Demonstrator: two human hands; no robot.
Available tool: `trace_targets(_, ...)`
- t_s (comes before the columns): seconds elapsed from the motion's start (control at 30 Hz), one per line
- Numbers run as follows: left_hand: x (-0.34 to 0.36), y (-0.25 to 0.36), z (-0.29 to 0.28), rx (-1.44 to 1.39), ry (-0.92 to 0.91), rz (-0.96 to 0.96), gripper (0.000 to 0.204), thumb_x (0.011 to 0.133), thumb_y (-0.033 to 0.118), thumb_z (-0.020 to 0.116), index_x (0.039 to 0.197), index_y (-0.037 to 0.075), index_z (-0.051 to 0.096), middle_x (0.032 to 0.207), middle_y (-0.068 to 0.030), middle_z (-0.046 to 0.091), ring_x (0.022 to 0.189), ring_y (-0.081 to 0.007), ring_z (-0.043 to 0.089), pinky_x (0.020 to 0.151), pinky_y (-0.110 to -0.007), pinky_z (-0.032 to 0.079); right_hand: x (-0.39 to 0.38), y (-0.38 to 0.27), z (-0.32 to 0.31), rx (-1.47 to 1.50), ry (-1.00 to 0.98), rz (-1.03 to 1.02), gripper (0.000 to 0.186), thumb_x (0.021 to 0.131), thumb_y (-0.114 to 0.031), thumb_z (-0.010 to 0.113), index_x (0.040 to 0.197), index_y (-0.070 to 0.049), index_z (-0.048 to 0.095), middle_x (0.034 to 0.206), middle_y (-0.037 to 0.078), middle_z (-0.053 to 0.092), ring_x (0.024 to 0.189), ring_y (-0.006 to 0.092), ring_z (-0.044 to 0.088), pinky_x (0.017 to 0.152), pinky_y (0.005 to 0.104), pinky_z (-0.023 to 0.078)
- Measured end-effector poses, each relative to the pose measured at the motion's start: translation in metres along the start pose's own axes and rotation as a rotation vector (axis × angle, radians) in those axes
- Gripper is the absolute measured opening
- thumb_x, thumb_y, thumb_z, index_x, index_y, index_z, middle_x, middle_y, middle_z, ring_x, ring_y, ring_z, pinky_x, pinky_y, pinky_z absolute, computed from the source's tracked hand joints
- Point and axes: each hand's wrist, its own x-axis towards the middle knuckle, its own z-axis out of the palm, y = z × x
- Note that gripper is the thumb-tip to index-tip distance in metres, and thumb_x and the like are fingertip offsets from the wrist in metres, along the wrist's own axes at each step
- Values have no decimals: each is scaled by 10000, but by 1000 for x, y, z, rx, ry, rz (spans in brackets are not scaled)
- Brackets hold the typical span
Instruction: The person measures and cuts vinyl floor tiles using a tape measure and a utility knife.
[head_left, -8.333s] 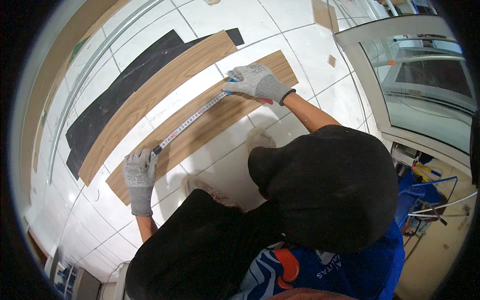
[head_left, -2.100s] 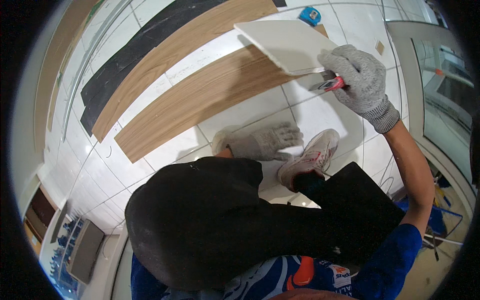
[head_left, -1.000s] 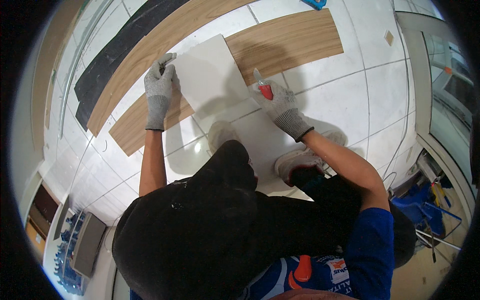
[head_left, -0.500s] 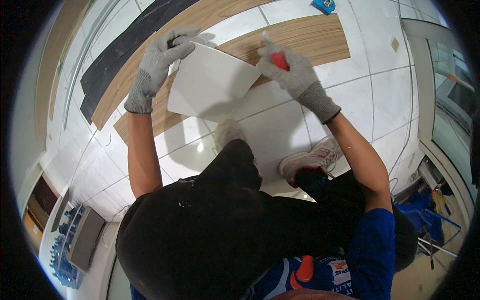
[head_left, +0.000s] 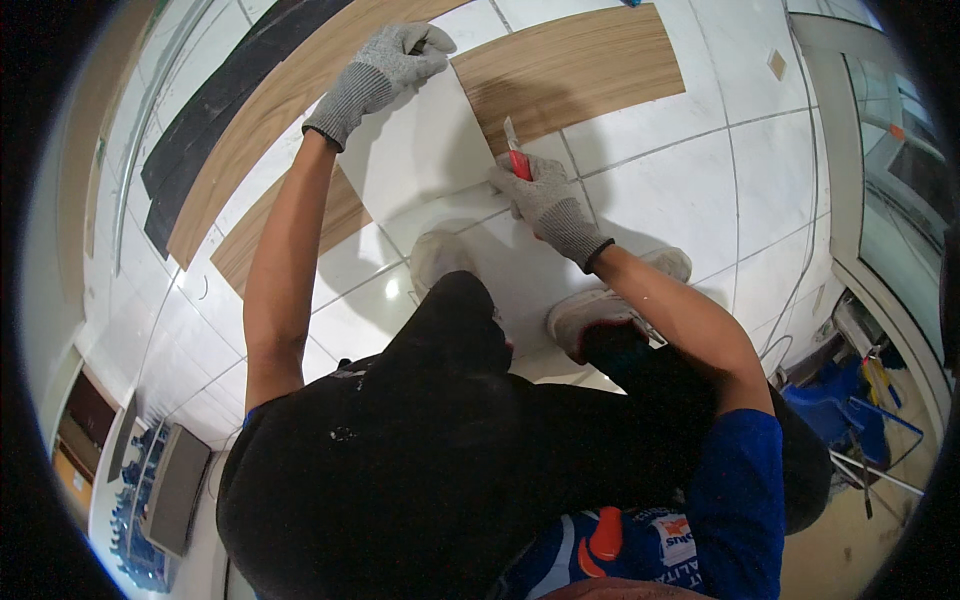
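A white rectangular sheet [head_left: 430, 145] lies across a wood-grain plank [head_left: 575, 75], covering its middle. My left hand [head_left: 385, 75], in a grey knit glove, is at the sheet's far edge with its fingers curled; the fingertips' grip is partly hidden. In my gloved right hand [head_left: 543, 195] is a red-handled utility knife [head_left: 518, 163], its blade pointing away from me. The blade is just right of the sheet's right edge, over the near edge of the plank. I cannot tell whether the blade touches anything.
A longer wood-grain plank [head_left: 265, 125] and black sheeting [head_left: 190, 130] lie at the far left on white floor tiles [head_left: 660, 150]. My shoes [head_left: 440, 258] are close to the sheet. A glass door [head_left: 905, 170] is at the right, above blue items [head_left: 835, 410]. Bottled water [head_left: 140, 500] stands lower left.
The white sheet has gone from tilted up in my left hand to lying on the plank. My left hand moved right and away; my right hand lowered the knife toward the sheet's right edge.
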Motion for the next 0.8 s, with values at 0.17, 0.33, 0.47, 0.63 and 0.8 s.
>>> trace_targets(0.17, -1, -3, 18, -29, 148, -144, 248, 940, 221, 620, 1115, 74, 717, 782, -43, 655, 685, -127, 635, 717, -304, 546, 9, 23, -13, -164, 103, -141, 311, 961, -309, 709, 1042, -9, 698, 769, 37, 643, 636, 103, 583, 624, 302, 511)
trace_targets(0.33, -6, -4, 19, 86, 198, -156, 237, 951, 229, 609, 1120, 114, 729, 769, -45, 672, 692, -125, 646, 739, -312, 552, 7, 32, -14, -347, 145, -296, 434, 956, -440, 656, 974, -6, 647, 823, 205, 656, 777, 370, 641, 761, 460, 509)
trace_targets(0.47, -6, -6, 19, 124, 222, -132, 230, 950, 235, 623, 1116, 123, 736, 743, -41, 678, 695, -114, 648, 736, -308, 546, 4, 22, -13, -497, 202, -411, 377, 948, -355, 729, 1044, 4, 665, 872, 189, 671, 820, 318, 665, 748, 440, 513)
trace_targets(0.63, -1, -13, 21, 99, 194, -129, 254, 984, 268, 630, 1154, 116, 741, 792, -32, 698, 712, -114, 679, 724, -305, 555, 11, 27, -12, -577, 259, -549, 398, 941, -387, 729, 1022, -6, 647, 854, 218, 643, 819, 387, 647, 746, 479, 504)
trace_targets(0.8, -2, 0, 20, 91, 222, -112, 241, 972, 261, 629, 1137, 127, 744, 749, -26, 682, 696, -102, 667, 702, -301, 544, 15, 31, -12, -590, 328, -608, 372, 944, -375, 724, 1002, -17, 642, 882, 204, 660, 814, 388, 663, 730, 478, 517)
